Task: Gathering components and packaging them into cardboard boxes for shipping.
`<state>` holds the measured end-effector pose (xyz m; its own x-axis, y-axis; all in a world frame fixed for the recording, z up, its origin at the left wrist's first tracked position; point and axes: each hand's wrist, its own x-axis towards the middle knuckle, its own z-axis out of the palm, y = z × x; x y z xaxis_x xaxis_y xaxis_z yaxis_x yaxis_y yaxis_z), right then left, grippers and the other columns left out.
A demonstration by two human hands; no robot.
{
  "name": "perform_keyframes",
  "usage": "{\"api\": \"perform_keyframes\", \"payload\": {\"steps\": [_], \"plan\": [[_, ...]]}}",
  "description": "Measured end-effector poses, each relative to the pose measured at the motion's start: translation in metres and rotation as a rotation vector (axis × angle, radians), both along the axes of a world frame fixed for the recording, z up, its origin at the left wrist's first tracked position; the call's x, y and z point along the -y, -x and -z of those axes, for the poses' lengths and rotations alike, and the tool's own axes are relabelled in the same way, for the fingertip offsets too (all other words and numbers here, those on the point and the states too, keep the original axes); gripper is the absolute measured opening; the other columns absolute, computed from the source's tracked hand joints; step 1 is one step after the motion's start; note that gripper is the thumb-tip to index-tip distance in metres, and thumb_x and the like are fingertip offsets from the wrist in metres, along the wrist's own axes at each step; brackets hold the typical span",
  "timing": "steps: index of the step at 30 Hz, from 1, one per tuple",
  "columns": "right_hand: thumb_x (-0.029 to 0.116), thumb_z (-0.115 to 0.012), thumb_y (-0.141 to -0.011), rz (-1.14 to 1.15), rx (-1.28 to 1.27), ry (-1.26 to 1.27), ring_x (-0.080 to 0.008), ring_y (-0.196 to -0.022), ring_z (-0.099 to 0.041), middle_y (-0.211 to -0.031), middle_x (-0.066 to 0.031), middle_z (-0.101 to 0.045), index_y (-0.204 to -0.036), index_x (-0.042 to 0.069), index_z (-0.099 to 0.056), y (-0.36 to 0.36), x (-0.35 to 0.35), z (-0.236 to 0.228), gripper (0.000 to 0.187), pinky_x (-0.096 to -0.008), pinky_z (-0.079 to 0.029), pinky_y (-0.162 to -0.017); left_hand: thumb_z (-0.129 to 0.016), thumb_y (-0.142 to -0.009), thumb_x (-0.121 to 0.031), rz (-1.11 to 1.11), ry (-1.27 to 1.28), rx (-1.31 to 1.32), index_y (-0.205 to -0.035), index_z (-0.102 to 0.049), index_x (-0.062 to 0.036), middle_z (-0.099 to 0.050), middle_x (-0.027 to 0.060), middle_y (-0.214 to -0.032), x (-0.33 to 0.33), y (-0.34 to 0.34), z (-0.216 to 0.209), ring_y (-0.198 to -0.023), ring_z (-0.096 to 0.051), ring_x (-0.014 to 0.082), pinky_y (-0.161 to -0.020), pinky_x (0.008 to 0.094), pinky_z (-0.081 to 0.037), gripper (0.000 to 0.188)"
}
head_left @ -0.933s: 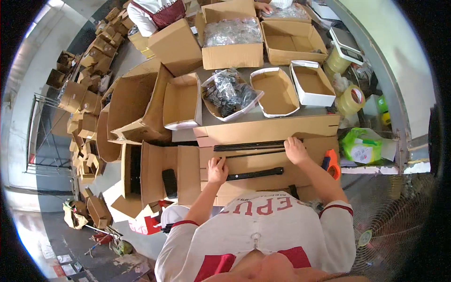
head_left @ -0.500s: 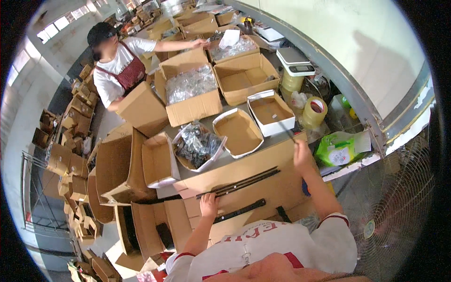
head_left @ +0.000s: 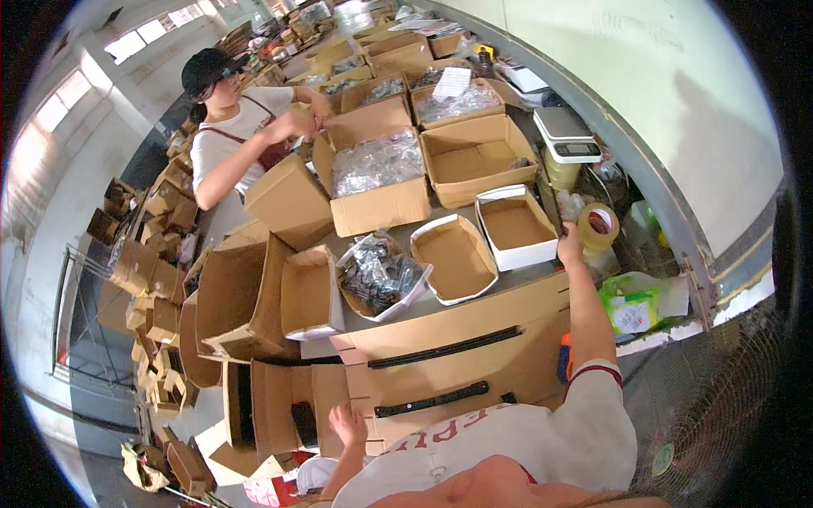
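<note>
My right hand [head_left: 571,245] is closed at the right edge of the work surface, beside the white-rimmed box [head_left: 513,248]. A thin dark strip [head_left: 552,212] runs up from its fingers, partly lost against the background. My left hand [head_left: 348,425] is empty, fingers apart, near the front left of the cardboard sheet [head_left: 542,317]. Long black strips [head_left: 445,348] lie side by side across that sheet. Closer to me lies another black bundle of strips [head_left: 432,400], with a short black piece [head_left: 508,398] to its right.
Behind the sheet stand a tray of bagged black parts [head_left: 378,275], a shallow tray [head_left: 455,258] and a carton of clear bags [head_left: 378,165]. Tape rolls [head_left: 600,224] and a scale [head_left: 567,135] are at right, a fan [head_left: 677,449] at lower right. A co-worker [head_left: 237,127] stands far left.
My right hand has moved up and right with the dark strip, which now points more upright. My left hand has left the black strips and drawn back toward me. The co-worker's arms have drawn in.
</note>
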<state>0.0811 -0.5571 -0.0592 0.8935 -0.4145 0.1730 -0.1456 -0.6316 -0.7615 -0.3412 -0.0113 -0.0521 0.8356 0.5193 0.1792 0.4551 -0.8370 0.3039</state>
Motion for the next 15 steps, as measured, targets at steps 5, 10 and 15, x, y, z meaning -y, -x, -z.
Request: {"api": "perform_keyframes", "payload": {"steps": [5, 10, 15], "plan": [[0.002, -0.051, -0.085, 0.013, 0.034, 0.011, -0.0341, -0.106, -0.058, -0.108, -0.0193, -0.064, -0.115, 0.000, -0.058, -0.018, 0.047, 0.071, 0.031, -0.0362, -0.044, -0.090, -0.060, -0.084, -0.021, -0.601, 0.080, -0.094, -0.113, -0.054, -0.0076, -0.049, 0.0160, -0.119, -0.033, 0.096, -0.005, -0.113, -0.044, 0.0352, -0.095, 0.0496, -0.034, 0.033], [0.001, -0.052, -0.085, 0.086, 0.144, 0.022, -0.0351, -0.106, -0.056, -0.112, -0.0188, -0.060, -0.112, 0.001, -0.058, 0.058, 0.013, 0.034, 0.028, -0.0393, -0.043, -0.091, -0.057, -0.089, -0.019, -0.992, 0.037, -0.201, -0.118, -0.048, -0.0023, -0.055, 0.0190, -0.110, -0.077, 0.217, 0.044, -0.104, -0.053, 0.0356, -0.089, 0.0460, -0.043, 0.035], [0.001, -0.058, -0.082, -0.139, 0.226, 0.170, -0.0335, -0.100, -0.053, -0.104, -0.0171, -0.056, -0.108, 0.000, -0.055, 0.175, -0.062, 0.021, 0.027, -0.0421, -0.042, -0.090, -0.051, -0.088, -0.022, 0.180, 0.415, -0.724, -0.107, -0.060, -0.0119, -0.064, 0.0125, -0.095, -0.085, 0.315, 0.100, -0.078, -0.062, 0.0302, -0.069, 0.0455, -0.050, 0.024]]}}
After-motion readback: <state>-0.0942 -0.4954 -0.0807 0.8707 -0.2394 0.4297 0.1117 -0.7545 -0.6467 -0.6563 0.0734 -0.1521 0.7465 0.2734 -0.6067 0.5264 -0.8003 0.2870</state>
